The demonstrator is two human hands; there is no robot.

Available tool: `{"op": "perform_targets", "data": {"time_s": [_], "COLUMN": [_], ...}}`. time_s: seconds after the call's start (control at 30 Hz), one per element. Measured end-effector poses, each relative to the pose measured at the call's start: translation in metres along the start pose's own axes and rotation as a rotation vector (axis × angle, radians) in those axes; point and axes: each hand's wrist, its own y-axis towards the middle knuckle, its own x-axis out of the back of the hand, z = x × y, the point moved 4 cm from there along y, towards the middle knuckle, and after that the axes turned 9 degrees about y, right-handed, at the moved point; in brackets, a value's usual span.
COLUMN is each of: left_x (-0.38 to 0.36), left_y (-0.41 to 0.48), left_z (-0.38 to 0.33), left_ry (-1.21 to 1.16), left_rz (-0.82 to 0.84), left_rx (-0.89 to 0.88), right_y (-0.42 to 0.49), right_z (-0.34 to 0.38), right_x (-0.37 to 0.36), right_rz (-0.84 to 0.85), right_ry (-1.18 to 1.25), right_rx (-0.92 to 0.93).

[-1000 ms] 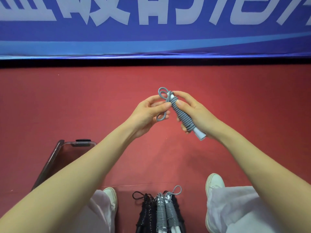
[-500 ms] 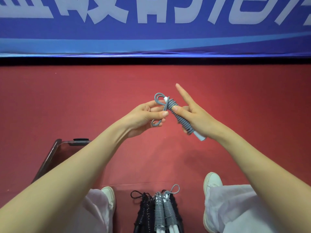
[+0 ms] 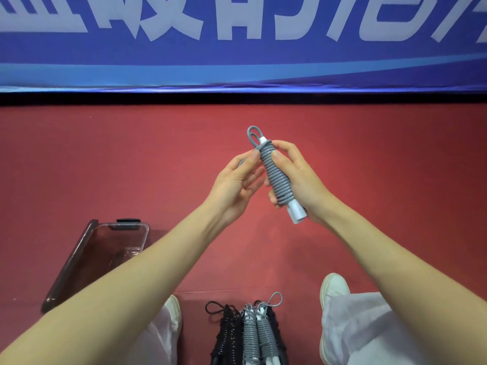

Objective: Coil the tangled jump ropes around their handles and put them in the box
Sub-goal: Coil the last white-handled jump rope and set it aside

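At frame centre, right hand (image 3: 303, 180) grips the wound grey jump rope (image 3: 275, 177) and left hand (image 3: 234, 185) pinches its tail; likely the tuck-off step, next secure the end, then into the box (image 3: 105, 248) at lower left.

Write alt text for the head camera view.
The right hand grips a grey jump rope coiled round its white handles, while the left hand pinches it near the top. More coiled ropes lie below; a clear box sits left.

Bare red floor (image 3: 105, 167) ahead; box (image 3: 69, 262) lower left, coiled ropes (image 3: 250, 334) between shoes (image 3: 333, 288).
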Motion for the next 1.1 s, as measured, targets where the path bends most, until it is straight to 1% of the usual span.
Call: {"op": "perform_targets", "data": {"time_s": [0.1,0.13,0.23,0.37,0.43,0.57,0.7,0.8,0.83,0.9,0.97,1.1], "left_x": [-0.003,-0.004,0.000,0.004,0.003,-0.001,0.000,0.001,0.000,0.000,0.001,0.004], "left_y": [-0.002,-0.003,-0.004,-0.005,-0.006,-0.006,-0.004,-0.004,-0.005,-0.006,-0.005,-0.006], "left_z": [0.001,0.002,0.001,-0.003,-0.003,0.000,-0.003,-0.004,-0.003,-0.002,-0.003,-0.004], "left_ry": [-0.060,-0.066,-0.047,0.070,0.101,0.127,0.106,0.137,0.135,0.115,0.101,0.119], "left_rz": [-0.007,0.000,-0.006,-0.052,-0.046,-0.029,-0.037,-0.012,-0.001,0.012,0.004,-0.008], "left_rx": [-0.039,-0.042,-0.062,-0.092,-0.085,-0.070,-0.043,-0.030,-0.027,-0.026,-0.013,0.033], "right_y": [0.003,0.005,0.009,0.009,0.007,0.003,0.004,0.001,0.000,-0.001,0.000,0.004], "right_z": [-0.006,-0.009,-0.015,-0.009,0.000,0.003,0.001,0.010,0.012,0.013,0.011,0.013], "right_x": [-0.008,-0.008,0.002,0.013,0.015,0.014,0.013,0.014,0.013,0.010,0.007,0.004], "right_rz": [-0.062,-0.098,-0.207,-0.202,-0.220,-0.183,-0.331,-0.428,-0.429,-0.377,-0.308,-0.246], "right_ry": [0.017,-0.028,-0.297,-0.415,-0.460,-0.495,-0.519,-0.592,-0.648,-0.729,-0.727,-0.705], "right_rx": [0.022,0.048,0.131,0.181,0.245,0.335,0.403,0.575,0.634,0.690,0.684,0.671]}}
